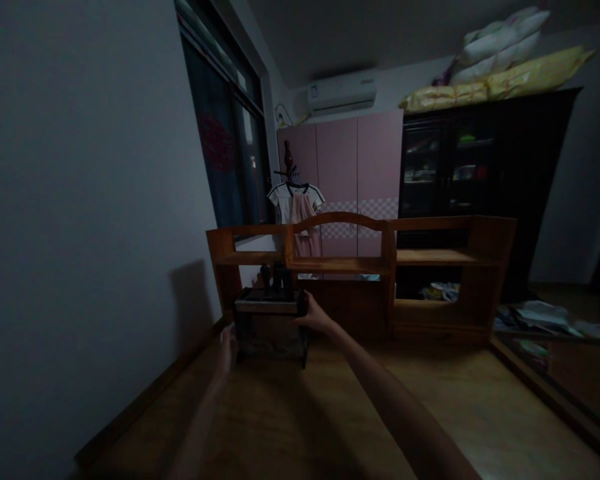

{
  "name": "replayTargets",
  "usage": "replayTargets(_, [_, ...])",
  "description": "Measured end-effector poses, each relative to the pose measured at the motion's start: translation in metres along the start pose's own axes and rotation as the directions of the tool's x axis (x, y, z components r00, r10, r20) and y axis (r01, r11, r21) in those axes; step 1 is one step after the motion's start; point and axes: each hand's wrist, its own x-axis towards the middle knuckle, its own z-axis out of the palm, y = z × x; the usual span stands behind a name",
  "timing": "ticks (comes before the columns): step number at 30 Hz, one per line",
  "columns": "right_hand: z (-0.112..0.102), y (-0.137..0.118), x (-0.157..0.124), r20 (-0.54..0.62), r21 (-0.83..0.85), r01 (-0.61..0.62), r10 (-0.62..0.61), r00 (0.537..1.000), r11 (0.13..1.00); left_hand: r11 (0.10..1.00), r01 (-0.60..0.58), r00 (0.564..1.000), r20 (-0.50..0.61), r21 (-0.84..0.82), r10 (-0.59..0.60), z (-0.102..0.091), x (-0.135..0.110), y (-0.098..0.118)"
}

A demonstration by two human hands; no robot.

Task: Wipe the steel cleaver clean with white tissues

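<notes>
A dark box-like rack [270,327] with clear sides and dark handles sticking up from its top stands on the wooden desk [300,420], just in front of a wooden shelf unit [360,263]. My right hand [314,316] grips the rack's upper right edge, fingers closed on it. My left hand [227,347] rests against the rack's lower left side; its fingers are blurred in the dim light.
A grey wall runs close along the left. Behind the shelf unit are a dark window, hanging clothes [296,203], a pink wardrobe [350,170] and a dark cabinet [480,173] topped with bedding. Papers [535,315] lie at the right.
</notes>
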Motion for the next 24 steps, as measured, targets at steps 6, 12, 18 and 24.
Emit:
replayTargets(6, [-0.004, 0.003, 0.008, -0.025, -0.035, -0.036, 0.035, 0.999, 0.999, 0.946, 0.012, 0.978, -0.192, -0.324, -0.078, 0.006, -0.003, -0.004])
replayTargets(12, [-0.024, -0.006, -0.018, -0.061, -0.096, -0.055, 0.049, 0.997, 0.994, 0.887, 0.039, 0.971, -0.191, -0.46, -0.142, 0.014, -0.028, 0.017])
replayTargets(18, [-0.09, -0.026, -0.075, -0.095, -0.168, -0.067, 0.051, 0.994, 0.983, 0.851, 0.093, 0.978, -0.111, -0.517, -0.175, 0.057, -0.065, 0.031])
replayTargets(24, [-0.176, -0.052, -0.143, -0.151, -0.233, -0.129, 0.095, 0.984, 0.964, 0.829, 0.12, 0.993, 0.067, -0.547, -0.1, 0.139, -0.098, 0.056])
